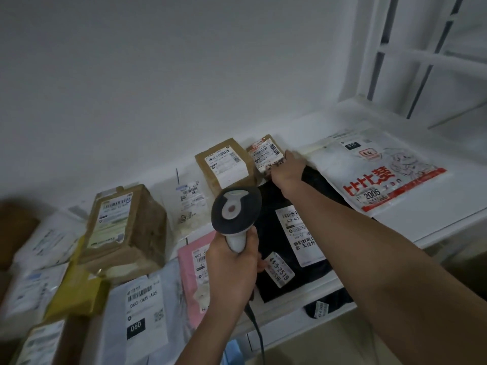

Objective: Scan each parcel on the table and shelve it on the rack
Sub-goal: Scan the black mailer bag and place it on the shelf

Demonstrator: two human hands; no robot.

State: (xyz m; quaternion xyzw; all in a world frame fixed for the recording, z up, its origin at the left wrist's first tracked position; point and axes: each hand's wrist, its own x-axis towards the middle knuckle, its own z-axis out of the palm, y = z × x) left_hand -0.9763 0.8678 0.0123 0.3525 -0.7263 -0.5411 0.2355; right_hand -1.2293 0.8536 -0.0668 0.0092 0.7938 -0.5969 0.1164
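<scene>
My left hand (234,262) grips the handle of a grey and white barcode scanner (235,206), its head held over the parcels. My right hand (288,168) reaches far across and grips the near right corner of a small brown parcel (264,152) with a white label, at the back by the wall. Under my right forearm lies a black bag parcel (287,241) with white labels. A brown box (225,163) sits just left of the small parcel.
Many parcels cover the white surface (432,227): a large white and red printed bag (379,169) at right, a tall brown box (123,227), a pink mailer (193,272), a grey mailer marked 060 (143,317), a yellow packet (76,291). White rack frame (421,56) stands at upper right.
</scene>
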